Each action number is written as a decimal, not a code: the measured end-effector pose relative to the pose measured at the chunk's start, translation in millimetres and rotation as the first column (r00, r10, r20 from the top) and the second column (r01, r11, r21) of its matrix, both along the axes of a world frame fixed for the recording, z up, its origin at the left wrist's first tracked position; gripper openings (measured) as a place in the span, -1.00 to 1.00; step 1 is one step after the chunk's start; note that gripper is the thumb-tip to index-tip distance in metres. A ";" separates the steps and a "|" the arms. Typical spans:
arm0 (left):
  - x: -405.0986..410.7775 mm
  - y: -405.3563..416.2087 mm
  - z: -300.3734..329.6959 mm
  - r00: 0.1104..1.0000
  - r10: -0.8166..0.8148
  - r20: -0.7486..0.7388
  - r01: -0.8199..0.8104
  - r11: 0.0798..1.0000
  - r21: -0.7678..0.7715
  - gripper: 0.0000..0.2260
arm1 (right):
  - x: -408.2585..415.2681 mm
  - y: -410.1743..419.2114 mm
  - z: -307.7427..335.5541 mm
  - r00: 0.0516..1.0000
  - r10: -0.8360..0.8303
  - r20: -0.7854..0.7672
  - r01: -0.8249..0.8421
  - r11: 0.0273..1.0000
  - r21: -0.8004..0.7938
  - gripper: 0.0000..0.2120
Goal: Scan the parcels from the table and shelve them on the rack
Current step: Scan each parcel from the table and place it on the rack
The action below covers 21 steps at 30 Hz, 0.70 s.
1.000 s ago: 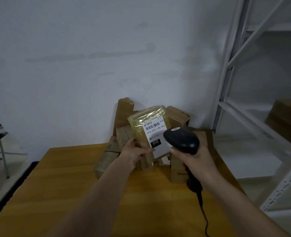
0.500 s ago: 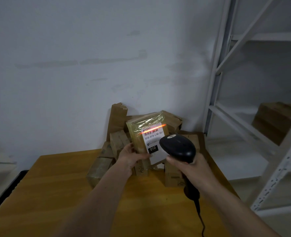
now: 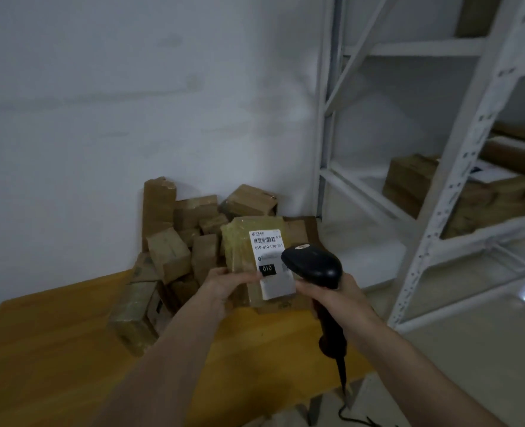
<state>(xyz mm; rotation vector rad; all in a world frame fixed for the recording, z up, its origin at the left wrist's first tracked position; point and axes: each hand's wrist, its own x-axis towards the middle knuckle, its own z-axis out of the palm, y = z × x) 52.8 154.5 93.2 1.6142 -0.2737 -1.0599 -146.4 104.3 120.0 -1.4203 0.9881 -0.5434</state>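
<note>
Gripping the parcel (image 3: pixel 248 257) upright above the table (image 3: pixel 54 334), the left hand (image 3: pixel 224 283) sat nearer it; the right hand (image 3: pixel 336 295) clasped the scanner (image 3: pixel 312 265), with the rack (image 3: pixel 433 229) lying rightward.

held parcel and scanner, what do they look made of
The held parcel looks like a cardboard-coloured packet wrapped in glossy clear tape or film, judging by its sheen, with a white paper label. The scanner looks like matte black moulded plastic.
</note>
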 end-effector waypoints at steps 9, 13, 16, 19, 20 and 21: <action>-47.5 -4.6 -12.4 0.971 -0.227 -0.074 0.228 0.973 0.014 -0.34 | -56.1 45.3 -12.4 0.920 -0.390 0.036 0.387 0.919 0.072 -0.84; -77.8 1.3 -27.3 0.921 -0.369 -0.127 0.374 0.927 0.016 -0.18 | -85.3 78.8 -21.6 0.864 -0.503 -0.004 0.502 0.864 0.044 -0.84; -107.9 5.0 -29.2 0.888 -0.439 -0.137 0.446 0.895 0.022 -0.25 | -111.2 98.4 -22.5 0.798 -0.603 -0.008 0.603 0.798 0.029 -0.84; -135.4 5.9 -20.6 0.814 -0.549 -0.191 0.568 0.821 0.057 -0.55 | -134.3 108.4 -16.0 0.725 -0.689 0.017 0.688 0.725 0.029 -0.89; -143.1 4.3 -16.5 0.800 -0.565 -0.202 0.584 0.810 0.048 -0.65 | -141.2 109.3 -13.7 0.702 -0.711 0.035 0.711 0.703 0.025 -0.91; -150.4 2.7 -11.0 0.790 -0.582 -0.195 0.601 0.797 0.057 -0.70 | -147.6 109.6 -11.3 0.681 -0.730 0.057 0.730 0.683 0.020 -0.92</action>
